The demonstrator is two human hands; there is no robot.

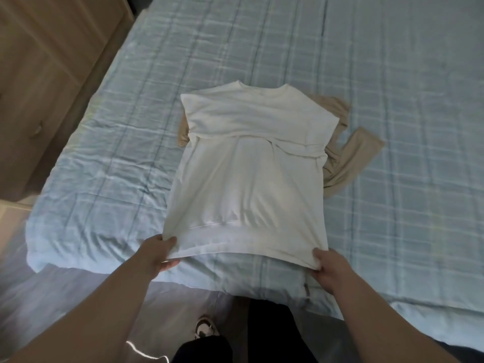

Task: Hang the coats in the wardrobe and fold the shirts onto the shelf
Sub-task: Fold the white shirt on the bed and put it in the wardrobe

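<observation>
Folding step: my left hand [159, 254] and right hand [330, 268] each pinch the white cotton long-sleeved shirt [248, 184] at its hem corners. Next, probably: hem to collar, clear of the beige garment [343, 150] beneath.

the shirt [248, 163] is plain white, with no print showing. under the shirt, poking out at its right and left edges, lies a garment [345, 153] in plain beige. the bed cover [392, 87] beneath the shirt is pale blue, checked with lighter, near-white stripes and thin darker blue lines. left of the bed stands light brown wooden furniture [52, 61]. below the shirt, off the bed's near edge, are black trousers [272, 323] and a white-and-dark shoe [205, 327].
</observation>
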